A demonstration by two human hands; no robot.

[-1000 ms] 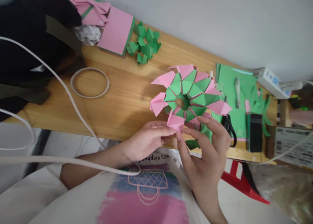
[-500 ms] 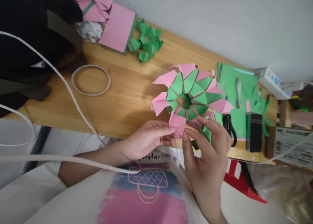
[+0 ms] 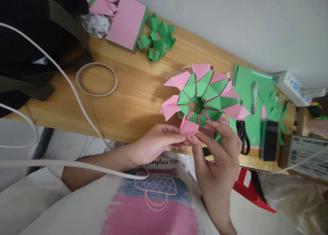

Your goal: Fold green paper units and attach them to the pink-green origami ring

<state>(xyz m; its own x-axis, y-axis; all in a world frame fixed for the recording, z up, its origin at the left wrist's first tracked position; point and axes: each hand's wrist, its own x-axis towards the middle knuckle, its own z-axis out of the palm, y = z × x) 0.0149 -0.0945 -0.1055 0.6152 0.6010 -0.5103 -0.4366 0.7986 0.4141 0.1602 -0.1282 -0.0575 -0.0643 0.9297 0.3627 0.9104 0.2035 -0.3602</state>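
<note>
A ring-shaped origami flower (image 3: 205, 86) of green folded pieces with pink points around its rim is held up over the front part of the table. At its near side, my left hand (image 3: 164, 139) pinches the lower edge of one pink petal (image 3: 189, 127) between thumb and fingers. My right hand (image 3: 219, 153) closes thumb and forefinger on the same edge from the right, its other fingers curled near the flower's underside. Part of the flower's near right side is hidden behind my right fingers.
Small green folded paper pieces (image 3: 160, 40) lie at the back beside a pink and green paper stack (image 3: 128, 23). A tape ring (image 3: 96, 94) rests on the left. Green sheets (image 3: 248, 88), black scissors (image 3: 243, 136) and a dark phone-like block (image 3: 269, 141) lie right. White cables (image 3: 77, 165) cross in front.
The pink petal's lower part is now bent up, so it looks shorter. Both hands stay pinched at its edge. The whole view has shifted slightly.
</note>
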